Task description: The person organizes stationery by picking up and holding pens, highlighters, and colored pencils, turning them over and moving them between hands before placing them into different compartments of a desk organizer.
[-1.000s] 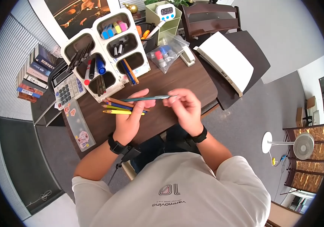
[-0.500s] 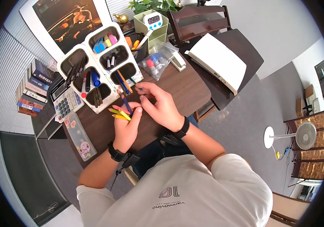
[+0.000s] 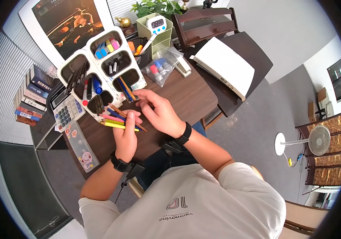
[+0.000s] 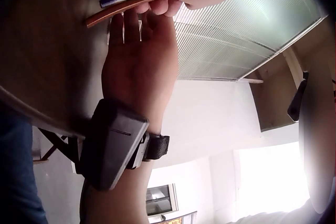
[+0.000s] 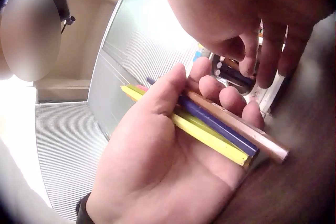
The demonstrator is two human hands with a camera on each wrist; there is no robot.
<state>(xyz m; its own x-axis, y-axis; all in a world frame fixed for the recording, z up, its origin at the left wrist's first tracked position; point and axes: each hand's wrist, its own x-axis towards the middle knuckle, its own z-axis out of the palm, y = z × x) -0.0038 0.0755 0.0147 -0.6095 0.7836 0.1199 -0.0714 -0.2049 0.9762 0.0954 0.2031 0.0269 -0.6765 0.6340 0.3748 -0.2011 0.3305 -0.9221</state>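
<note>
Several coloured pencils [image 3: 113,125] lie across the left hand [image 3: 125,141], with its thumb pressed down on top and its fingers curled up under them, so the grip is nearly all the way round. In the right wrist view I can see a yellow pencil [image 5: 210,141], a dark blue pencil [image 5: 218,124] and a brown pencil [image 5: 236,119]; the thumb hides their middles, and of a pink one only a bit peeks out, so they are hard to count. The right hand [image 3: 160,115] is just beside the white holder [image 3: 97,67], near the slot [image 3: 136,76] with blue and brown pencils in it. Its fingers are loose, bent a little and apart, with no pencil seen in their hold. Pencils and left fingers cover its tips in the left wrist view, so whether they touch the holder, I cannot tell. The bottoms of the pencils in the slot are hidden too. The dark sticks [image 3: 75,77] in the left slots bunch up, and I cannot tell what they are. The holder covers part of the calculator [image 3: 67,114].
</note>
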